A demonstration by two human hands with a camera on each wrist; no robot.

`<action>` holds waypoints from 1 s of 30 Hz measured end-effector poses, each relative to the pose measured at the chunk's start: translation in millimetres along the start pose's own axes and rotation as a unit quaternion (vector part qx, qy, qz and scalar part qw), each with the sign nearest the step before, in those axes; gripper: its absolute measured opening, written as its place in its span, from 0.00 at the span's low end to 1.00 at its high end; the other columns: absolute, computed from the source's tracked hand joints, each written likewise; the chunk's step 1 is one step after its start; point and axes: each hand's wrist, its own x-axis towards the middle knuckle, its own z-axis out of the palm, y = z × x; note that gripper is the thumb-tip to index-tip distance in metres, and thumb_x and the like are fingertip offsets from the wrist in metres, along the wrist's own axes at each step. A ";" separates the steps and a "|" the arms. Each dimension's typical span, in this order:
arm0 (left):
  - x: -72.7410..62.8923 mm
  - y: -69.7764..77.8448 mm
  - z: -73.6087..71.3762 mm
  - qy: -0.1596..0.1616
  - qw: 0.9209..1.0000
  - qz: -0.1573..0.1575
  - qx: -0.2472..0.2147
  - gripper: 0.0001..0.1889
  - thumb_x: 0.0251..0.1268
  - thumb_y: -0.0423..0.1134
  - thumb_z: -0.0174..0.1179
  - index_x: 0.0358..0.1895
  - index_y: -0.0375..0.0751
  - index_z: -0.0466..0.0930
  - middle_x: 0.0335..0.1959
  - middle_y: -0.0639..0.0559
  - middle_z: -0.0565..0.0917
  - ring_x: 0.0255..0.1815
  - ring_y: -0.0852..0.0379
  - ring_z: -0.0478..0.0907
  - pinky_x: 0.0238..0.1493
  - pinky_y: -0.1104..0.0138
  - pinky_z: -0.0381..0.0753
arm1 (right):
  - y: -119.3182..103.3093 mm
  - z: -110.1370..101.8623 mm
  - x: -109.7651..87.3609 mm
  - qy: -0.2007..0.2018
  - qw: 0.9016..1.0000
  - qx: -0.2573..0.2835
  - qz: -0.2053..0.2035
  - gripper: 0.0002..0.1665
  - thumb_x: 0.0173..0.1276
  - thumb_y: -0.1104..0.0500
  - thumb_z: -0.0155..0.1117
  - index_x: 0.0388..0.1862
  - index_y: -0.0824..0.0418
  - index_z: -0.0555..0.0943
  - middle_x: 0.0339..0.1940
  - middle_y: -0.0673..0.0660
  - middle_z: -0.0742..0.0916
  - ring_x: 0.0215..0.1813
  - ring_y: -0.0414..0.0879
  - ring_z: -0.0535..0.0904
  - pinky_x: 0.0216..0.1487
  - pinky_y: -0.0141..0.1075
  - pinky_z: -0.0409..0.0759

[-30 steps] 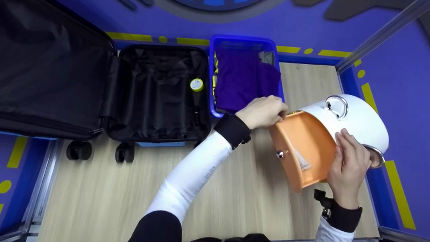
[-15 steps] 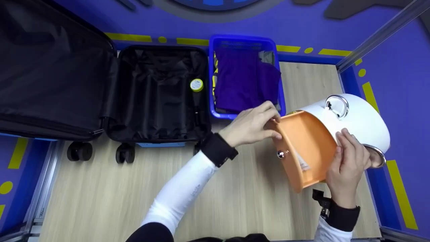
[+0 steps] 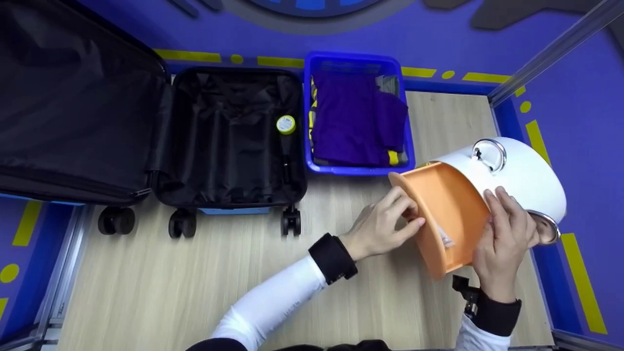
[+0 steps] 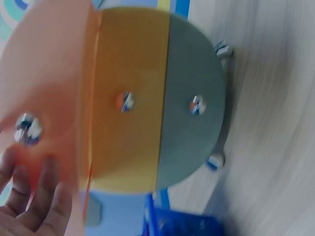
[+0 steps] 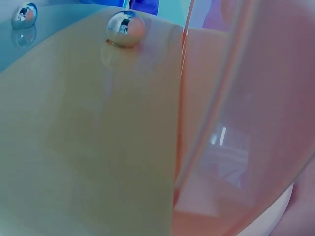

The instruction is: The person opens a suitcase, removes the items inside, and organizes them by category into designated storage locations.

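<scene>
Orange drawer stands pulled out from the white case, and we've just brought our left grip from its far corner to its outer face, fingers loosely spread by the knob, pinching nothing. Our right grip rests fairly straight-fingered on the case; we'd judge that it steadies things while our work centres on the drawer's front.

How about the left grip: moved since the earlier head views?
Yes: in the head view, the left grip has moved toward the person, away from the blue basket.
</scene>
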 end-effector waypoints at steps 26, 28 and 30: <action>40.0 3.9 24.1 -0.244 0.966 -0.004 0.086 0.35 0.75 0.46 0.59 0.82 0.55 0.61 0.83 0.58 0.59 0.78 0.57 0.62 0.75 0.63 0.64 | 13.1 -1.9 -3.8 -0.046 0.999 -0.010 -0.010 0.31 0.63 0.64 0.73 0.66 0.67 0.80 0.72 0.62 0.79 0.69 0.65 0.65 0.67 0.47 0.43; 38.7 0.8 26.4 -0.243 0.966 -0.010 0.084 0.33 0.75 0.46 0.59 0.80 0.54 0.64 0.83 0.57 0.59 0.78 0.56 0.62 0.75 0.64 0.64 | 14.6 -0.6 -4.0 -0.035 0.999 -0.013 -0.018 0.29 0.65 0.66 0.71 0.66 0.67 0.80 0.72 0.62 0.80 0.69 0.64 0.66 0.66 0.45 0.44; 37.3 -3.1 29.5 -0.235 0.968 -0.022 0.086 0.30 0.74 0.45 0.59 0.78 0.52 0.69 0.81 0.55 0.63 0.76 0.56 0.66 0.72 0.65 0.68 | 16.1 0.8 -4.4 -0.027 0.999 -0.017 -0.023 0.27 0.67 0.65 0.69 0.66 0.66 0.80 0.72 0.60 0.80 0.69 0.63 0.66 0.67 0.44 0.44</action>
